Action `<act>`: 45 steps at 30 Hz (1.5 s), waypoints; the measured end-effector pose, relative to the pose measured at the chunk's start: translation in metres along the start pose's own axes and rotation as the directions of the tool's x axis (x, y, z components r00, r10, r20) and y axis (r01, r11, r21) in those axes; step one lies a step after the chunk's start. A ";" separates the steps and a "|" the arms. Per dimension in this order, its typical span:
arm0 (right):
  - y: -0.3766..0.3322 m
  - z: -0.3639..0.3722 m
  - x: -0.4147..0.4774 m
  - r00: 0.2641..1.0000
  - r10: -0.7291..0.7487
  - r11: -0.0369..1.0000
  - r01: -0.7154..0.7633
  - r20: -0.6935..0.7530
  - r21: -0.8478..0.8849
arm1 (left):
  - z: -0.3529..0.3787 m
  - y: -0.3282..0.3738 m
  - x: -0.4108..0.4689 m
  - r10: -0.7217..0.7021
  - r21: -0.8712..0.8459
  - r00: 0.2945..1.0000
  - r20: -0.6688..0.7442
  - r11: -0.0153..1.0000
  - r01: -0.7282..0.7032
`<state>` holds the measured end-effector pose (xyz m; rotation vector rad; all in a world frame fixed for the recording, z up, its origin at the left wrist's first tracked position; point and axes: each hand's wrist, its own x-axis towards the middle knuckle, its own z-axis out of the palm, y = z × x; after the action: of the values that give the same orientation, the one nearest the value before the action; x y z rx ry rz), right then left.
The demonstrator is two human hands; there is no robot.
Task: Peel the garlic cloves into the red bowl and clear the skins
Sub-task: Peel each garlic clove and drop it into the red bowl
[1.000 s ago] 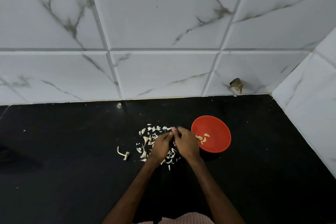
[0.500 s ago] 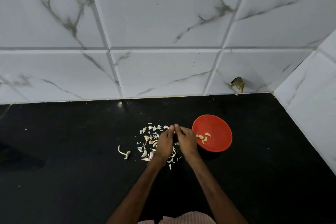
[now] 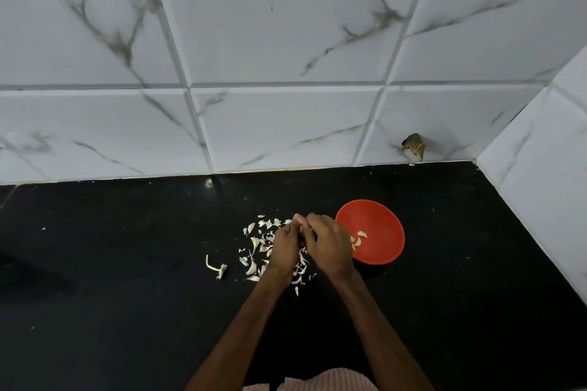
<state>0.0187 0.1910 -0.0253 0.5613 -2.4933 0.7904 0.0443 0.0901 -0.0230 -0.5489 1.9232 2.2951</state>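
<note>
While both hands work close together at the middle of the black counter (image 3: 127,279), the left hand (image 3: 286,247) and right hand (image 3: 330,244) are knuckles up, fingers curled tight, and the fingertips meet at the far side. Whatever is between those fingertips is hidden, so I cannot tell whether either hand is holding a clove.

Under and to the left of the hands lies a scatter of pale garlic skins (image 3: 254,244), with a few more bits showing on the near side between the wrists. Further left, apart from the pile, sits a curled garlic stem (image 3: 216,267).

Just right of the right hand is the red bowl (image 3: 381,216), and the hand overlaps its left rim. A few peeled cloves (image 3: 359,239) rest inside it on the left.

Marbled white wall tiles (image 3: 286,41) rise behind and to the right, with a small brown object (image 3: 414,146) on the wall near the corner. Striped cloth (image 3: 317,381) shows at the near edge.
</note>
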 end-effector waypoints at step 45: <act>-0.032 -0.026 0.054 0.869 0.342 0.572 -0.495 0.359 0.654 | -0.025 0.044 -0.004 0.416 0.046 0.909 0.030 0.908 -0.417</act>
<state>-0.0010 0.1704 0.0363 0.2703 -2.4263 2.0817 0.0402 0.0573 0.0159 -0.1103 2.2649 2.4606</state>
